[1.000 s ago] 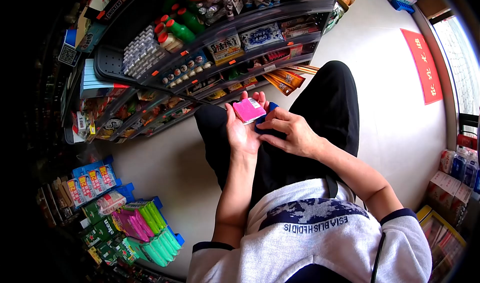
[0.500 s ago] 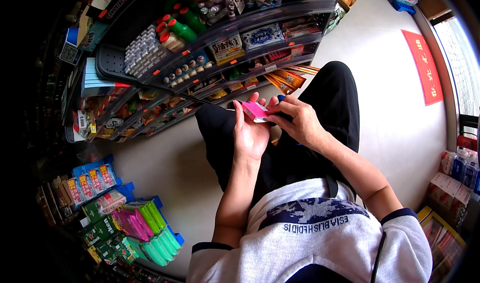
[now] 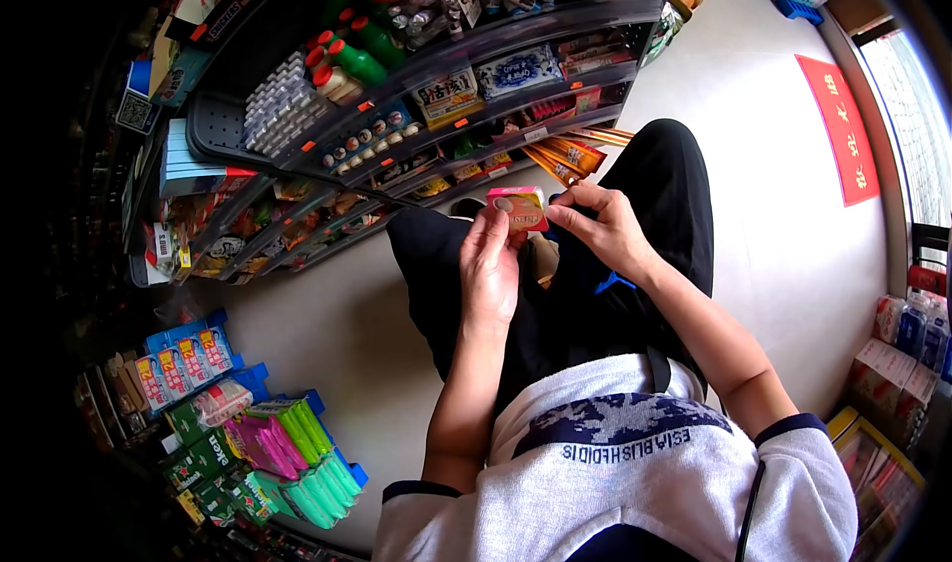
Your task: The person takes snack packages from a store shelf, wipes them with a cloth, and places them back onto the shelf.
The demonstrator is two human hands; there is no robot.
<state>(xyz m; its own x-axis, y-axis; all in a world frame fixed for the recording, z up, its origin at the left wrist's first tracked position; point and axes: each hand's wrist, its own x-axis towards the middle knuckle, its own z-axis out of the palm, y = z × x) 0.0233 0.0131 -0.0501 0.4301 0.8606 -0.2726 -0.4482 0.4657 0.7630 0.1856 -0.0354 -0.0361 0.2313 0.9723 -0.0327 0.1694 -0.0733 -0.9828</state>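
A small pink box [image 3: 518, 208] with a printed front is held up above my knees. My left hand [image 3: 488, 269] grips its left side and lower edge between thumb and fingers. At the box's right edge is my right hand [image 3: 607, 227], its thumb and forefinger pinched together against the corner. The other right fingers are curled. Whatever lies between those fingertips is too small to make out. Beneath the hands are my dark trousers [image 3: 654, 190], and a bit of something blue [image 3: 615, 282] shows between the legs.
Curved store shelves [image 3: 397, 150] with packaged snacks and bottles stand ahead and left. Orange packets [image 3: 565, 157] jut from the lowest shelf near my knee. Stacked packs [image 3: 288, 443] sit on the floor at left. A red mat [image 3: 838, 130] lies at right near the glass door.
The pink box was lying on my open left palm; now it is tipped up, its printed face showing, with my left fingers closed round it. My right hand has shifted slightly right and down.
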